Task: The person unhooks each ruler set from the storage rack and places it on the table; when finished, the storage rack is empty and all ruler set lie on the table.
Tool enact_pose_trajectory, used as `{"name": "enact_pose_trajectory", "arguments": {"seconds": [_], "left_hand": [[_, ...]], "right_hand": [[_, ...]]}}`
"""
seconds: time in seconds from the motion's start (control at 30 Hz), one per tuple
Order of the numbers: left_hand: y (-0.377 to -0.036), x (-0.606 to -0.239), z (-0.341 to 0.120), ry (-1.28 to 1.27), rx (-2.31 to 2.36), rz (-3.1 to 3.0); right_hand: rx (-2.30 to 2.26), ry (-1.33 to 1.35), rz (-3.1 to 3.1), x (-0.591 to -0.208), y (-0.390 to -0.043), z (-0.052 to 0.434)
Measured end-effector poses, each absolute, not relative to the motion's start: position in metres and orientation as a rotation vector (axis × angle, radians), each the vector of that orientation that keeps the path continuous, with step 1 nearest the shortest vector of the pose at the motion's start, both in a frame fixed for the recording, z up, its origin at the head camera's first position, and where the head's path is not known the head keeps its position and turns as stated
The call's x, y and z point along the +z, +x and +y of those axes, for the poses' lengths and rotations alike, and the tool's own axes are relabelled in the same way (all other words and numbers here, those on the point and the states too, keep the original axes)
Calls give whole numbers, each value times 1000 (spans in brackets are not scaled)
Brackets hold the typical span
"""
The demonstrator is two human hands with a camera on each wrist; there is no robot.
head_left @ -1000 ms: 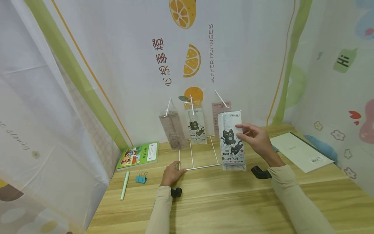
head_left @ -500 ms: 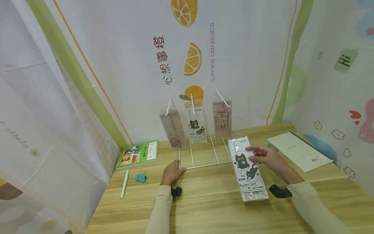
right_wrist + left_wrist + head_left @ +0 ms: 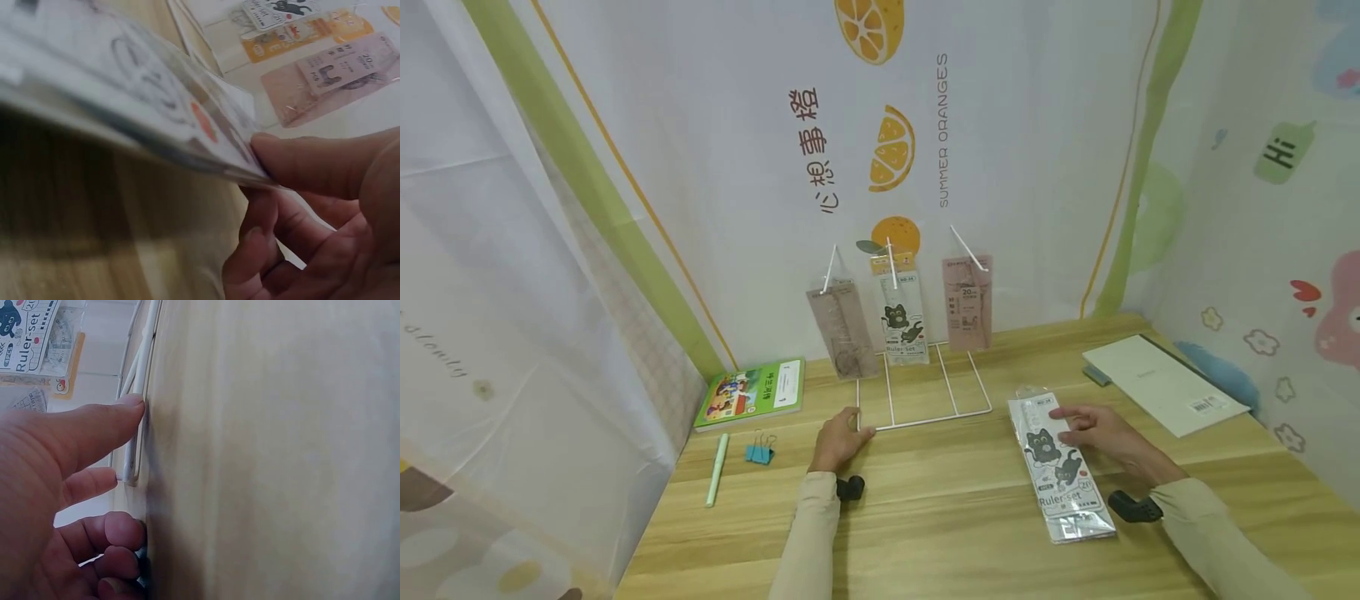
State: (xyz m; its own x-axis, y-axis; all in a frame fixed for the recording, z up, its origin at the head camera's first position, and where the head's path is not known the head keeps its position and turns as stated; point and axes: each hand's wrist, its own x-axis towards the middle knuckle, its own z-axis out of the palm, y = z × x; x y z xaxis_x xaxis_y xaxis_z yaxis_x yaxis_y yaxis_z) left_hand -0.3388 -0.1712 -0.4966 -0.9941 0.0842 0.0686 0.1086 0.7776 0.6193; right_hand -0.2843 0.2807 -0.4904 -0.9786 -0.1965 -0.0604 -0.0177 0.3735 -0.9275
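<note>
- Here, right hand (image 3: 1101, 429) holds a ruler-set packet (image 3: 1060, 467) by its far end on the wooden table (image 3: 970, 533); the right wrist view shows thumb (image 3: 312, 165) on top and fingers curled beneath, pinching the edge.
- Packet lies to the right of the white wire rack (image 3: 925, 387), apart from it; whether its near end rests fully on the table, I cannot tell.
- Left hand (image 3: 838, 442) at the rack's front-left corner; the left wrist view shows the forefinger (image 3: 106, 422) laid straight against the wire, other fingers loosely curled, gripping nothing.
- Three more packets (image 3: 904, 312) hang on the rack's pegs.
- Handling, by judgement: light, flat, glossy plastic sleeve, likely slippery; rulers inside should stiffen it lengthwise, but the sleeve edges are floppy. Best taken by a pinch across the top, near the hanging hole, or along a long edge.
- Off left: green book (image 3: 751, 393), pale pen (image 3: 717, 469), blue binder clip (image 3: 760, 452). Off right: notebook (image 3: 1165, 383).
</note>
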Motion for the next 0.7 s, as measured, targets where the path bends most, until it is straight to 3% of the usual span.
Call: {"name": "enact_pose_trajectory", "arguments": {"seconds": [0.7], "left_hand": [[-340, -499, -173, -153, -1017, -2935]], "right_hand": [[-1353, -429, 2714, -497, -280, 272]]}}
